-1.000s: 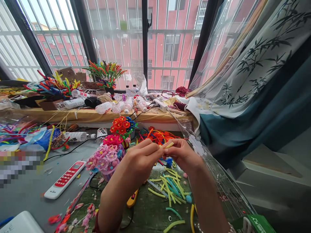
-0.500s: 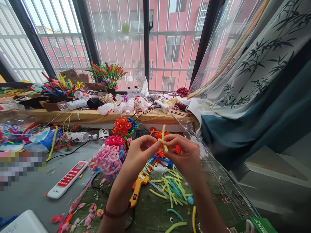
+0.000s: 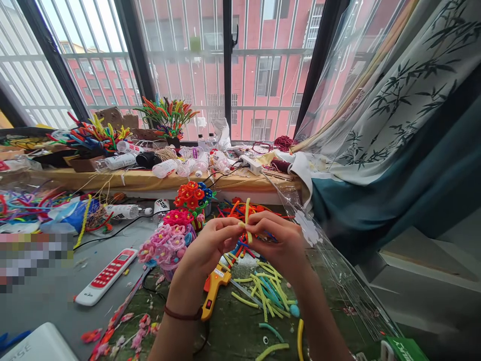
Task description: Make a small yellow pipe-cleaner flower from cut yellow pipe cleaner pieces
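Pale yellow pipe cleaner pieces [image 3: 247,208] are pinched between my two hands, one standing upright and another seeming to cross it. My left hand [image 3: 208,245] grips them from the left with thumb and forefinger, and my right hand [image 3: 280,240] pinches from the right, fingertips almost touching. How the pieces join is hidden by the fingers. Below them lies a loose pile of cut yellow and teal pipe cleaners [image 3: 266,293]. A yellow hot glue gun [image 3: 214,293] rests beside my left forearm. Near the pile are a blue pom-pom [image 3: 294,311] and a googly eye [image 3: 265,340].
Pink pipe-cleaner flowers [image 3: 165,243] and red ones [image 3: 191,196] stand left of my hands. Further left lies a white and red remote-like handset [image 3: 107,276]. Plastic bottles [image 3: 165,168] and a power strip [image 3: 250,164] line the windowsill. A green box [image 3: 406,348] sits at lower right.
Both hands have shifted slightly left and down with the yellow pipe cleaner pieces. The left fingers have drawn closer together, and the upright piece has tilted a little.
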The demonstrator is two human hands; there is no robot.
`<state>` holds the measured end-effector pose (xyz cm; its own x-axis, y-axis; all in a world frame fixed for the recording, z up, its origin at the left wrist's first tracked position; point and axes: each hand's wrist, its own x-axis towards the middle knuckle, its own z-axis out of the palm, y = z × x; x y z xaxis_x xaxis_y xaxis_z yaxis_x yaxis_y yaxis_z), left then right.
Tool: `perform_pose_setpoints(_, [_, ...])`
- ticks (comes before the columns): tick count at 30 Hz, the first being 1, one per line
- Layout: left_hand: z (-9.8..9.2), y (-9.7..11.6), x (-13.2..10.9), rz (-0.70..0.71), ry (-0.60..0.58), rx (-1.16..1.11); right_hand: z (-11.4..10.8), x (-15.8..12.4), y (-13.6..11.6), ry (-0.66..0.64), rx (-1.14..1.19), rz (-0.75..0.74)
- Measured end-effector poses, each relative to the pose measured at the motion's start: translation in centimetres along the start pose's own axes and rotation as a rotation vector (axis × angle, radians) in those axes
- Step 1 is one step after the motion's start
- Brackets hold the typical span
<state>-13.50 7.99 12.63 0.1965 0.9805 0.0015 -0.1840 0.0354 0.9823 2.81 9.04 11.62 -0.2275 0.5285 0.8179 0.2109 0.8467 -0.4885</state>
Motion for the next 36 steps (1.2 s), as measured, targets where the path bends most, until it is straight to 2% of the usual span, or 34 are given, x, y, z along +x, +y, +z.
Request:
perform_pose_setpoints(2, [0.3,0.1,0.0,0.036,0.029,0.008,0.1,-0.1,0.0,0.035,0.034,0.072])
perform_pose_setpoints(5, [0.8,0.2,-0.2,0.176,0.088,0.112,0.4,-0.1,0.1,0.108,0.149,0.217])
perform_pose_setpoints(9, [1.1,0.4,-0.7,0.419,0.143,0.445,0.6,0.0,0.1,0.173,0.389,0.404])
perform_pose_setpoints(14, [0.7,0.7,-1.2,0.669,0.122,0.823,0.1,0.5,0.3,0.117,0.632,0.620])
perform_pose_setpoints(16, [0.5,0.6,-1.2,0.716,0.091,0.866,-0.1,0.5,0.6,0.105,0.728,0.699])
perform_pose_setpoints(20, [0.1,0.4,-1.1,0.781,0.047,0.790,0.0,0.4,1.2,0.090,0.873,0.807])
perform_pose_setpoints(23, [0.1,0.3,-0.9,0.760,0.056,0.705,0.2,0.3,1.2,0.080,0.907,0.810])
perform_pose_setpoints(28, [-0.3,0.2,-0.6,0.498,0.147,0.423,0.3,0.3,1.0,0.113,0.884,0.749])
perform_pose_setpoints(30, [-0.7,0.2,-0.7,0.437,0.177,0.341,0.3,0.3,0.9,0.162,0.854,0.751])
perform_pose_setpoints(32, [-1.0,0.2,-0.8,0.426,0.150,0.318,0.4,0.4,0.8,0.235,0.833,0.748])
perform_pose_setpoints(36, [-0.7,-0.1,-0.4,0.437,0.007,0.246,1.0,0.6,0.4,0.319,0.860,0.739])
